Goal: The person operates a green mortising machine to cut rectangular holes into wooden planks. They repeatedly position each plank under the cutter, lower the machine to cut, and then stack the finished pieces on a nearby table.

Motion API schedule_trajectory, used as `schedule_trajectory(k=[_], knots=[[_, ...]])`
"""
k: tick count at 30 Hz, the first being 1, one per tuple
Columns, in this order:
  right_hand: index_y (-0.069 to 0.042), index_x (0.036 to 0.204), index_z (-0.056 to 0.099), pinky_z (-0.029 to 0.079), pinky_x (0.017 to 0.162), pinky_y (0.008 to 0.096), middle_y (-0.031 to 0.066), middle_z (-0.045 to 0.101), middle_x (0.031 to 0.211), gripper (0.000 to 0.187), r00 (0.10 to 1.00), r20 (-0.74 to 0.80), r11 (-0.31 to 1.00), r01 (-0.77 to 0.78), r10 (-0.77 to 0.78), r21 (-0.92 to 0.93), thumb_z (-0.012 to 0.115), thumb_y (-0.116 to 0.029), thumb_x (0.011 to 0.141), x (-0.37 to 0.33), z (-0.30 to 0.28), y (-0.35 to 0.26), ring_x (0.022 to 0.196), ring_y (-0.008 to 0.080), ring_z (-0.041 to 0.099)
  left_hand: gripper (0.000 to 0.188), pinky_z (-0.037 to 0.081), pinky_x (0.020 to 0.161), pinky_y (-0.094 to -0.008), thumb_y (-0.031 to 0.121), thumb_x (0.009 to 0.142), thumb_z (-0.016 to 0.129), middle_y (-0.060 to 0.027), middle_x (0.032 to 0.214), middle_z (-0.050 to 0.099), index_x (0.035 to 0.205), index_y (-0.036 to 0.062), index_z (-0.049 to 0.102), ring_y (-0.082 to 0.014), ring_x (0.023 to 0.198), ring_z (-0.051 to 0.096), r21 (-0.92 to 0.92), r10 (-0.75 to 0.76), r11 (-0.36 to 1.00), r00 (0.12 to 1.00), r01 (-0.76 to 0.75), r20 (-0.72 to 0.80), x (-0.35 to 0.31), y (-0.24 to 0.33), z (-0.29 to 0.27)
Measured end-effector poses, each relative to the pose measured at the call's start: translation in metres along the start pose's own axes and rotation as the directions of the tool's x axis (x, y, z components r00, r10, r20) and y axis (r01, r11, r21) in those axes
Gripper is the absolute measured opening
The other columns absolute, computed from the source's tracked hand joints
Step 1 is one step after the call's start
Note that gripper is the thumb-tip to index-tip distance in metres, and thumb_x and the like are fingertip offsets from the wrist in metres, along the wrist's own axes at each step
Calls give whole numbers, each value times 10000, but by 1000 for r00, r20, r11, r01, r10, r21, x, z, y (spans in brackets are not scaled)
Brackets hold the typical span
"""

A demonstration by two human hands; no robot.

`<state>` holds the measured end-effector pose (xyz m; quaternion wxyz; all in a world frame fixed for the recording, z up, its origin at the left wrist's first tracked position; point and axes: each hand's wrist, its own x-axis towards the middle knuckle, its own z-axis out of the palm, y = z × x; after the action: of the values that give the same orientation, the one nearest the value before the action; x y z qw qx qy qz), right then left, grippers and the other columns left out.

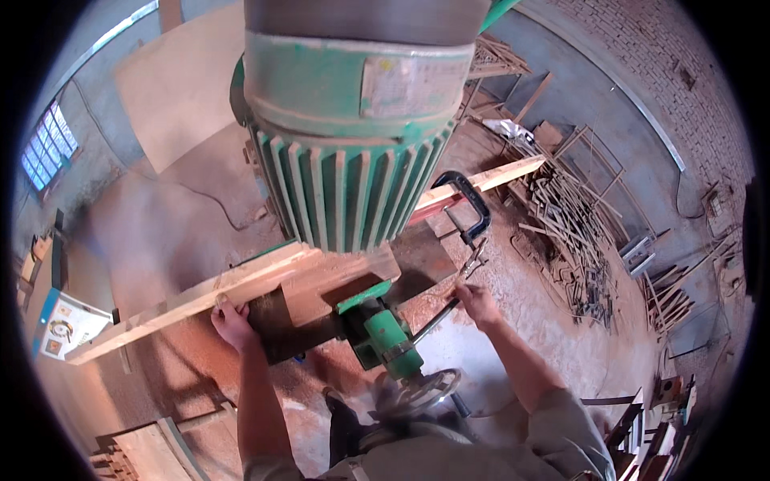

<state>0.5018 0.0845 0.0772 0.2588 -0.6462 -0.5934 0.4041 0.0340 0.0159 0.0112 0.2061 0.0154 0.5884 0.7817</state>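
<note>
A long pale wooden beam (200, 298) runs from the lower left, passes behind a green ribbed motor (345, 188), and comes out at the upper right. My left hand (233, 322) grips the beam's near edge, fingertips on top of it. With my right hand (479, 306) I hold the end of a metal lever (433, 322) that joins a green clamping unit (389, 333) in front of me. Beyond that hand, a black C-clamp (473, 210) sits around the beam's right part. The motor hides the beam's middle and any cutting tool there.
A handwheel (419, 394) stands close to my body below the clamping unit. Scrap wood sticks (573, 228) lie piled along the right wall. At the left, a white box-like cabinet (70, 325) stands near the beam's end. Sawdust covers the floor.
</note>
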Motion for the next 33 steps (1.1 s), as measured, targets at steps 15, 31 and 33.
schedule_trajectory(k=[15,31,33], knots=[[-15,886,543,464,406,276,82,556,618,291,732,-259,679,-357,630,642,447,-287,924,-227,-16,100,493,161,556,241,515,612,-252,200,830,587,-73,894,594,988,20,557,-178,728,581,-191,-373,895,911,404,179,94,46,-151],[-33,1313,373,439,886,288,64,536,1189,538,999,-34,605,52,-42,794,595,-233,865,-343,36,-17,1048,128,510,404,455,764,-297,112,834,534,-114,1120,488,1208,11,419,-187,899,516,93,-238,940,434,328,869,-293,115,-102],[-44,1343,290,437,866,280,63,506,1173,626,981,-192,297,177,23,938,596,-301,861,-363,36,17,1027,139,504,352,461,673,-308,46,779,542,-126,1012,467,1111,1,436,-180,791,477,291,-325,943,266,160,908,-365,109,-111]])
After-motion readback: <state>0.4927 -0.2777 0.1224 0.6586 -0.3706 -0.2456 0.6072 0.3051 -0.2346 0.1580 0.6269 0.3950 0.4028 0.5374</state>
